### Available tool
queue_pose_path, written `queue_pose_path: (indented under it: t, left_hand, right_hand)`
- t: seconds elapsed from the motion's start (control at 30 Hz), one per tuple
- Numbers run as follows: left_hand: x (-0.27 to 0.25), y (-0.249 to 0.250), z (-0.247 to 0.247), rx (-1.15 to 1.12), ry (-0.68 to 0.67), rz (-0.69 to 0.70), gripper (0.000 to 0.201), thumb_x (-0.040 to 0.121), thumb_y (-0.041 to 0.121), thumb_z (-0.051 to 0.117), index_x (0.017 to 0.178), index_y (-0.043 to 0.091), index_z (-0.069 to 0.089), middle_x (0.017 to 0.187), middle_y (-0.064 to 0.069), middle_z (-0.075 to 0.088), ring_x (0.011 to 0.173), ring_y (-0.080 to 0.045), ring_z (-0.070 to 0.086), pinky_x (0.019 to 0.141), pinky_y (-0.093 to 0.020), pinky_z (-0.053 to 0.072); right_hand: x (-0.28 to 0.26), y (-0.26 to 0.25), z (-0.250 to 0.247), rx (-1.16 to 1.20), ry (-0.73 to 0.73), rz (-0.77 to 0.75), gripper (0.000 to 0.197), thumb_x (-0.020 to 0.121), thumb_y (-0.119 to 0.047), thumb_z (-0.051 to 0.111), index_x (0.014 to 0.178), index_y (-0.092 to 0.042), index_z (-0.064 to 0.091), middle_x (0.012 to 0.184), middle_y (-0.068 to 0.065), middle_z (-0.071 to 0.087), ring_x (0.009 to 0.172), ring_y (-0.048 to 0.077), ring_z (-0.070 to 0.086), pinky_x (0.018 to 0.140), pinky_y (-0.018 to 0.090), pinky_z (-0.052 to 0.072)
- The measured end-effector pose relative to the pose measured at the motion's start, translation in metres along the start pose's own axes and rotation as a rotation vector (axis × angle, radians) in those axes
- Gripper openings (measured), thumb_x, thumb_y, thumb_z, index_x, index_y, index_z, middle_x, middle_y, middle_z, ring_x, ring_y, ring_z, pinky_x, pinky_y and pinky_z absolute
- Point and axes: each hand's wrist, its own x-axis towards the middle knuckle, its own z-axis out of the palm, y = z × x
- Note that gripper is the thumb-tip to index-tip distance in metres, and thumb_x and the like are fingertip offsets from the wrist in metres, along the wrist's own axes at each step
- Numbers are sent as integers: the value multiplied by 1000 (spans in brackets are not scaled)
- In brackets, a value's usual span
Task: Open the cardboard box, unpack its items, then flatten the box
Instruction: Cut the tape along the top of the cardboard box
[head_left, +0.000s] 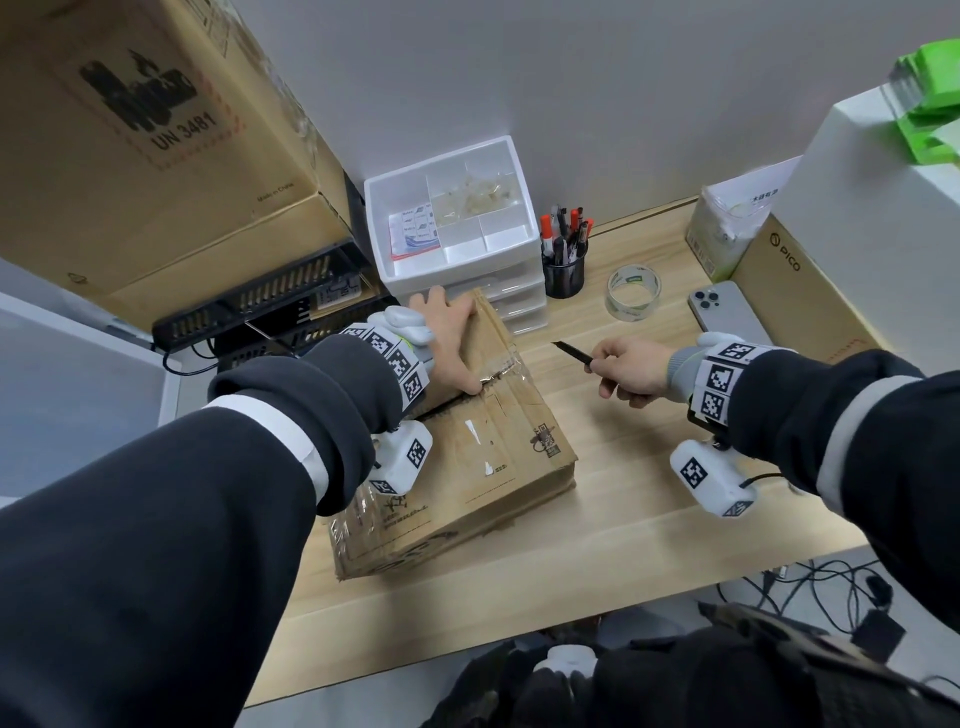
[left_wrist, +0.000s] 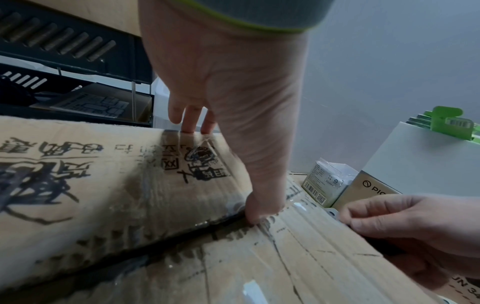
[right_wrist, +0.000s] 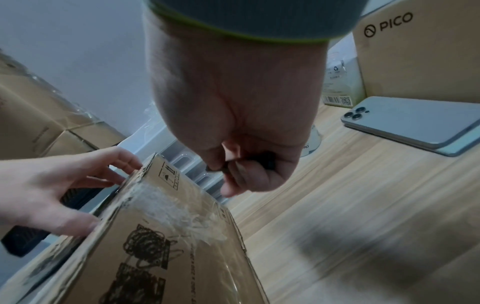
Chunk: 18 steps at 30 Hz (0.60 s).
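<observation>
A worn brown cardboard box (head_left: 493, 447) lies on the wooden table, its top seam covered with clear tape that is slit and wrinkled. My left hand (head_left: 447, 343) lies spread on the far flap (left_wrist: 130, 195). Its fingers reach over the far edge and its thumb tip (left_wrist: 255, 214) presses at the dark slit of the seam. To the right of the box, clear of it, my right hand (head_left: 628, 371) grips a black knife (head_left: 571, 352) with the blade pointing left toward the box. In the right wrist view only the knife's dark handle (right_wrist: 259, 162) shows inside the fist.
Behind the box stand a white drawer organiser (head_left: 452, 223), a black pen cup (head_left: 564, 270) and a tape roll (head_left: 632, 291). A phone (head_left: 722, 312) lies beside a PICO carton (head_left: 789, 291) on the right. At the left are a big carton (head_left: 130, 156) and a black rack (head_left: 260, 306).
</observation>
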Motion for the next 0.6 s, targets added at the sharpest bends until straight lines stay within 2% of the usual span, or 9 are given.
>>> queue_pose_path:
  t: [0.1, 0.2, 0.3, 0.4, 0.5, 0.6]
  left_hand:
    - [-1, -1, 0, 1, 7, 3, 109, 31, 79, 64, 123, 31, 33, 114, -6, 43, 101, -29, 46, 87, -47, 51]
    - [0, -2, 0, 7, 15, 7, 109, 31, 80, 63, 123, 30, 34, 114, -6, 42, 101, -28, 45, 87, -47, 51]
    - [0, -2, 0, 8, 18, 8, 109, 30, 80, 63, 122, 30, 35, 114, -6, 42, 100, -28, 45, 87, -47, 51]
    - [1, -2, 0, 1, 18, 7, 108, 29, 80, 63, 122, 30, 36, 113, -6, 41, 100, -28, 44, 87, -47, 51]
    - [1, -2, 1, 4, 18, 14, 107, 30, 79, 63, 120, 29, 35, 112, -6, 40, 100, -28, 43, 86, -47, 51]
    - [1, -4, 1, 2, 21, 20, 106, 30, 80, 62, 118, 28, 36, 111, -5, 39, 100, -27, 42, 85, -46, 51]
  right_hand:
    - [1, 1, 2, 7, -22, 28, 13, 99, -12, 44, 99, -7, 56, 72, 8, 65, 51, 15, 43, 42, 22, 36]
    - [2, 2, 3, 30, -17, 51, 17, 102, -18, 37, 97, -14, 53, 77, 10, 70, 51, 18, 51, 43, 21, 41]
    - [2, 2, 4, 26, -1, 68, 19, 103, -19, 33, 95, -18, 50, 78, 12, 70, 48, 19, 51, 43, 22, 43]
    - [4, 1, 5, -6, 2, 74, 23, 99, -8, 32, 100, -18, 51, 82, 13, 72, 51, 20, 51, 45, 23, 43]
    - [8, 2, 5, -11, 1, 71, 32, 95, 3, 32, 110, -17, 52, 93, 14, 72, 58, 22, 55, 49, 26, 44]
    - [11, 4, 8, 27, 15, 67, 32, 95, 3, 28, 115, -13, 48, 97, 13, 69, 62, 24, 60, 53, 29, 50]
